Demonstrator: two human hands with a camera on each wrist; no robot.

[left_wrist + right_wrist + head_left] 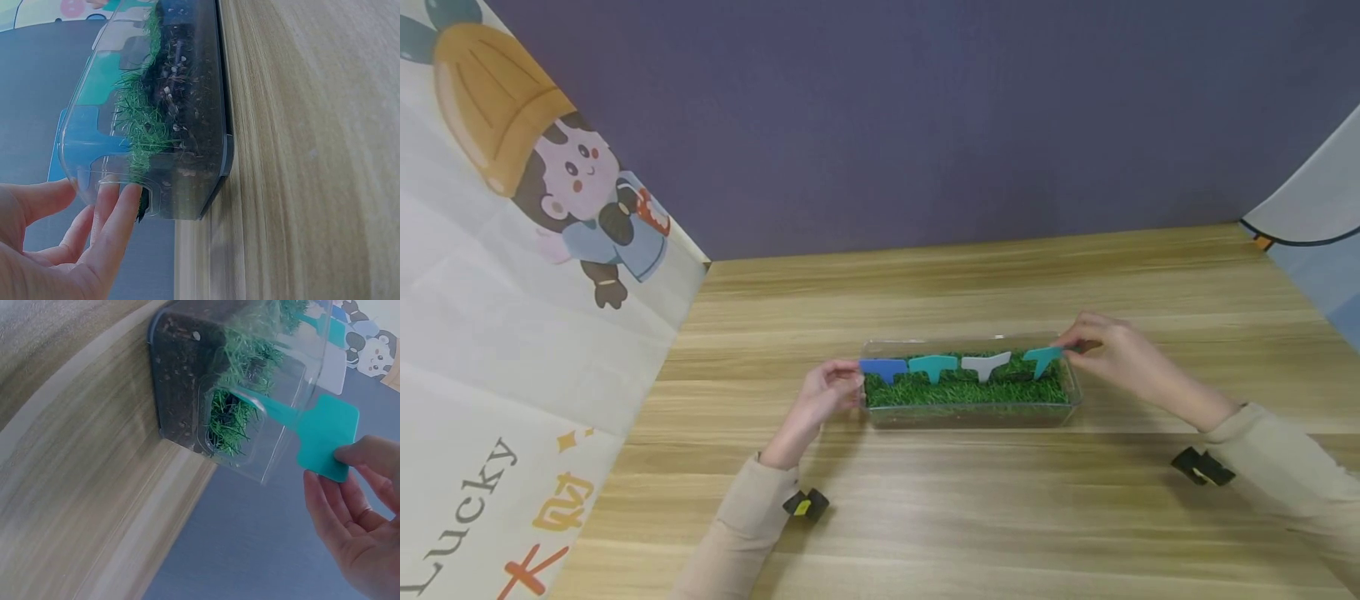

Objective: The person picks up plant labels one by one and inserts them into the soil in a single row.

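Note:
A clear plastic box [972, 412] of green grass [962, 388] lies in the middle of the wooden table. A blue label [883, 367], a teal label [933, 364], a grey label [986, 363] and a second teal label [1042, 357] stand in it in a row. My left hand [842, 385] is at the box's left end. In the left wrist view its fingers [115, 209] lie fairly straight against the end wall [187, 125]. My right hand [1086, 343] is at the right end. It pinches the rightmost teal label [325, 434] between thumb and fingers [322, 500].
The wooden table [970, 517] stretches bare in front of and behind the box. A cartoon-printed sheet [512, 292] walls the left side and a pale sheet [1322, 225] the right. A purple wall [925, 117] closes the back.

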